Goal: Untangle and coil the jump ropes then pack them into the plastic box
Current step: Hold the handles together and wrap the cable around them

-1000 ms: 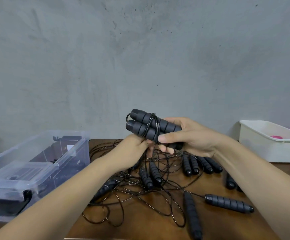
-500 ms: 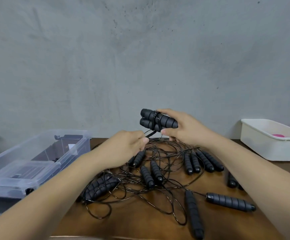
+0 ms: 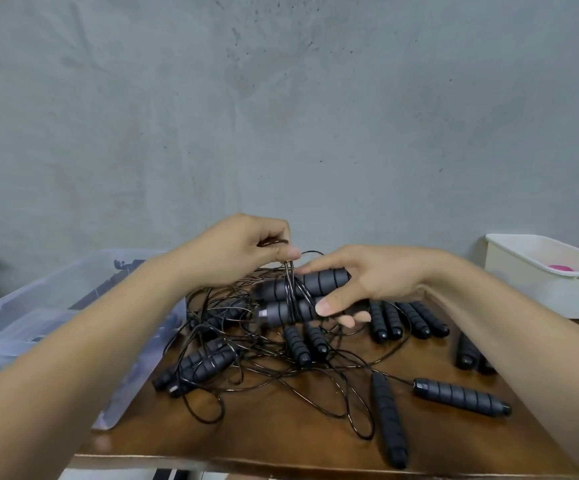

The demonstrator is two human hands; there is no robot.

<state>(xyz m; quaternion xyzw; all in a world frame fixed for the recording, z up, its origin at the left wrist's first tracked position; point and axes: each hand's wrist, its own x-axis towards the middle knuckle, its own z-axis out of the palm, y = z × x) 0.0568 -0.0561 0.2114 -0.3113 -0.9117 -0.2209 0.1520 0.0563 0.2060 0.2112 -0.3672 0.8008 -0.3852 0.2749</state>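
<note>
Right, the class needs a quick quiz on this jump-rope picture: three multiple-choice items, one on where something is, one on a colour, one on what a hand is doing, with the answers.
1. Where is the clear plastic box?
A) at the person's right
B) at the person's left, beside the tangle of ropes
C) between the two hands

2. What colour is the open tub at the right?
A) white
B) black
C) green

3. What is the right hand doing?
A) lying flat on the table
B) hanging empty
C) gripping two handles

Answers:
1 B: the box sits left of the ropes.
2 A: the tub's walls are white.
3 C: its fingers curl round the two handles, while the left hand pinches the cord loops above them.
</note>
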